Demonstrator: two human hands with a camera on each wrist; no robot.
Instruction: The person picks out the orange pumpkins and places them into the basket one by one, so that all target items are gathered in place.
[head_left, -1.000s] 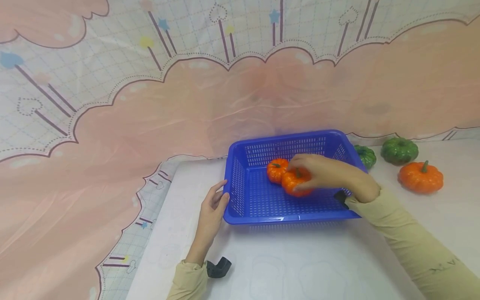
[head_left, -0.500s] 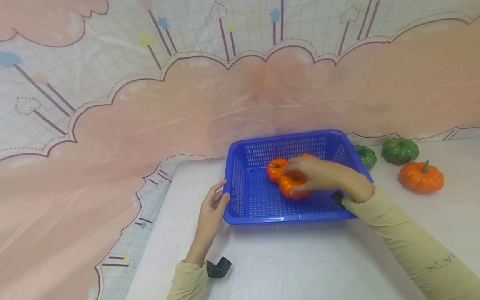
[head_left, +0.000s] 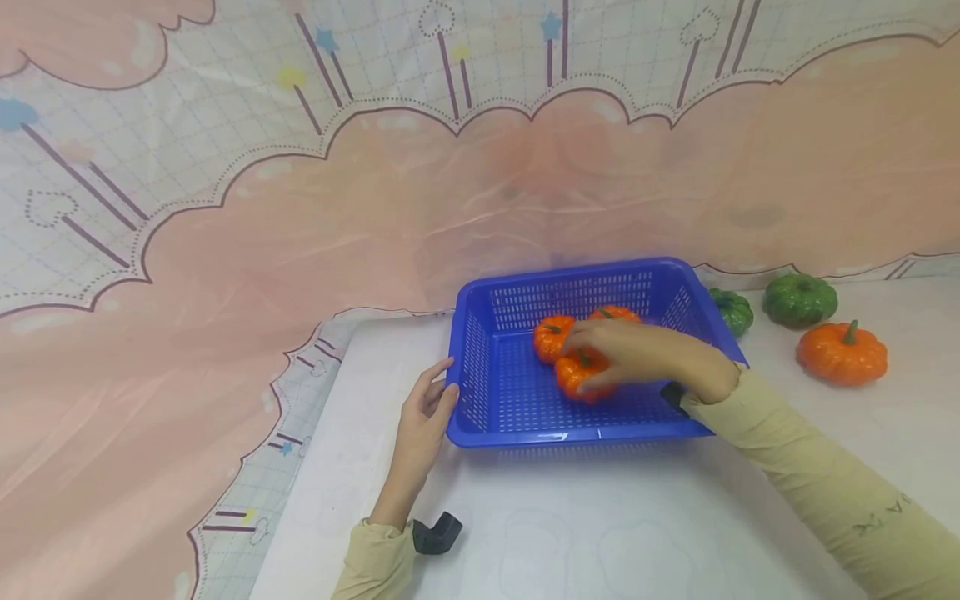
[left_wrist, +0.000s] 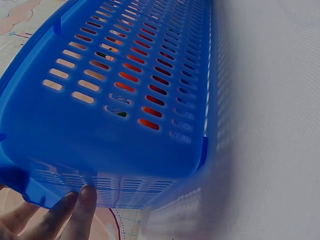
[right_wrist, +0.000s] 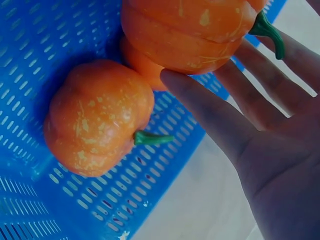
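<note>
My right hand [head_left: 626,348] is inside the blue plastic basket [head_left: 525,437], thumb and fingers round an orange pumpkin [head_left: 582,379] with a green stem. In the right wrist view the thumb touches the underside of this held pumpkin [right_wrist: 185,35]; the finger ends are partly hidden behind it. Two more orange pumpkins are in the basket: one on the left [head_left: 553,337] and one at the back [head_left: 615,313], partly covered by the hand. My left hand [head_left: 422,429] touches the basket's left rim, its fingertips against the outer wall in the left wrist view.
Right of the basket on the white table [head_left: 360,375] are a green pumpkin [head_left: 800,301], an orange pumpkin [head_left: 842,354] and another green pumpkin [head_left: 733,312], partly hidden by the basket. A patterned cloth [head_left: 510,192] hangs behind. A black device [head_left: 437,533] sits by the left wrist.
My right hand has moved slightly left and toward me with the pumpkin, so the pumpkin at the back now shows. The left hand and basket stay put.
</note>
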